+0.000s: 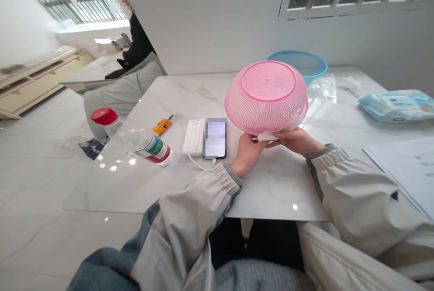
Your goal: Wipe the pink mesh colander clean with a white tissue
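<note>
While the left hand [249, 153] and right hand [295, 141] grip its rim through a white wipe [266, 136], fingers closed, the pink basket [266, 96] sits upside down, tilted, above the marble table [278, 191]. Phone [215, 138] and power bank [194, 137] just left; blue basin [305, 64] beyond.

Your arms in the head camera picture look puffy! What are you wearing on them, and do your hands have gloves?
The left hand and right hand are bare, with no gloves. The left sleeve and right sleeve are pale beige jacket cloth, with gathered stretchy cuffs edged in grey and a blue-grey panel along each.
</note>
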`<state>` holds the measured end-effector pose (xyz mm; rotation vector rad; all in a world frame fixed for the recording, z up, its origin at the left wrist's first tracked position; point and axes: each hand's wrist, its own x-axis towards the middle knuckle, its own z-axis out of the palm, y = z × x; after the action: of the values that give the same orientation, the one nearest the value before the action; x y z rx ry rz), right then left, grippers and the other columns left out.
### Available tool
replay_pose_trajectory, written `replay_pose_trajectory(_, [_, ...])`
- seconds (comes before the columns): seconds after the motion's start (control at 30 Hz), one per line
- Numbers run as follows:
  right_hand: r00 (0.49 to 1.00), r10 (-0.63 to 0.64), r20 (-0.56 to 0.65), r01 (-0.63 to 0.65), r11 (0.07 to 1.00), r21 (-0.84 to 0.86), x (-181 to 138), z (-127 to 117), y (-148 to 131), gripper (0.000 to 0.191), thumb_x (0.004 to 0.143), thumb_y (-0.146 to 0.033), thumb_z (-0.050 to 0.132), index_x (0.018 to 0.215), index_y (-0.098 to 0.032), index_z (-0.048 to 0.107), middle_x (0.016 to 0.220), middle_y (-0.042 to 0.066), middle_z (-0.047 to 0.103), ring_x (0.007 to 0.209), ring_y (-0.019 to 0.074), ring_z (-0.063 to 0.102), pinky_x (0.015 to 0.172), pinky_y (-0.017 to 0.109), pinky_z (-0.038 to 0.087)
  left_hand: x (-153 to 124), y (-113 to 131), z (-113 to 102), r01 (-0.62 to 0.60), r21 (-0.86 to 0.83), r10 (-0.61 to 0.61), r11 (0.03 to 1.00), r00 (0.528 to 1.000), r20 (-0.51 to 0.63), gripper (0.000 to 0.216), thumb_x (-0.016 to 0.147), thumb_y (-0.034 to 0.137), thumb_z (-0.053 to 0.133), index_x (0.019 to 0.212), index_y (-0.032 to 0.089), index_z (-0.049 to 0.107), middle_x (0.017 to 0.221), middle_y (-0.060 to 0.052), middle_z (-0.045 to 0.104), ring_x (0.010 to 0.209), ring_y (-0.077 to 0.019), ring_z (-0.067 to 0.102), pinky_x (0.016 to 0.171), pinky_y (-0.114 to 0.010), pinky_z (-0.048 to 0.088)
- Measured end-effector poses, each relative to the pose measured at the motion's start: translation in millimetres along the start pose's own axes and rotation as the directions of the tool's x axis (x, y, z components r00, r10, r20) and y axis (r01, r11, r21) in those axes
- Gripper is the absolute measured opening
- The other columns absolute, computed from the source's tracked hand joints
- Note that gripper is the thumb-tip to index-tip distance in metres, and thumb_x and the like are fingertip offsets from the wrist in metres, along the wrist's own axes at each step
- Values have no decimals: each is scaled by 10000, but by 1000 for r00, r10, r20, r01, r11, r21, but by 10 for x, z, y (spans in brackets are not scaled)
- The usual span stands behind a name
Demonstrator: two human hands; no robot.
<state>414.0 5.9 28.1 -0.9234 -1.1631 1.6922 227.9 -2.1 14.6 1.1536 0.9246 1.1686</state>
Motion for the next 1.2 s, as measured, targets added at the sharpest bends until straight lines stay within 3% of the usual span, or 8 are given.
replay_pose_trajectory(0.33, [1000, -7, -12, 7, 1000, 12, -1, 7, -8, 489, 758, -294, 907, 1235, -255, 803, 1285, 84, 778, 1275, 370, 701, 948, 527, 700, 43, -87, -39, -36, 107, 42, 994, 998, -52, 369, 703, 416, 915, 882, 143, 741, 892, -81, 741, 875, -226, 675, 823, -361, 531])
replay_pose_trajectory(0.6, [999, -29, -13, 29, 999, -24, -4, 20, -8, 470, 796, -308, 902, 1253, -277, 801, 1301, 70, 777, 1286, 362, 703, 937, 503, 702, 67, -113, -34, -28, 78, 35, 997, 995, -94, 406, 688, 355, 917, 990, 155, 733, 994, -102, 765, 977, -264, 704, 859, -381, 542])
replay_pose_trajectory(0.7, [998, -56, -36, 55, 998, -24, 1, 13, -3, 475, 790, -309, 908, 1252, -271, 802, 1275, 74, 787, 1236, 358, 731, 946, 505, 693, 62, -104, -7, -23, 13, 24, 1000, 998, -51, 400, 717, 335, 895, 1033, 159, 722, 1050, -114, 770, 1021, -276, 711, 915, -406, 546])
replay_pose_trajectory(0.83, [994, -98, -54, 97, 995, -12, 27, -32, 16, 344, 829, -342, 872, 1157, -243, 833, 1215, 74, 804, 1153, 344, 765, 988, 519, 667, 17, -65, 41, 3, -97, 1, 995, 999, 38, 431, 788, 336, 862, 1140, 179, 670, 1154, -129, 760, 1060, -274, 722, 964, -436, 558])
replay_pose_trajectory(1.03, [991, -103, -87, 102, 995, -20, 52, -79, 64, 300, 813, -381, 887, 1075, -240, 849, 1137, 65, 813, 1109, 324, 766, 958, 500, 658, -58, -3, 74, 91, -143, -73, 986, 989, 128, 389, 917, 480, 778, 1118, 161, 680, 1214, -164, 740, 1152, -302, 724, 998, -473, 575])
replay_pose_trajectory(1.2, [985, -127, -117, 114, 987, -115, 40, -69, 87, 290, 790, -424, 915, 1009, -242, 861, 1061, 57, 817, 1078, 283, 750, 1007, 460, 621, -47, -3, 66, 159, -167, -127, 973, 974, 189, 489, 896, 590, 786, 1077, 136, 770, 1191, -197, 769, 1209, -348, 705, 1042, -524, 563])
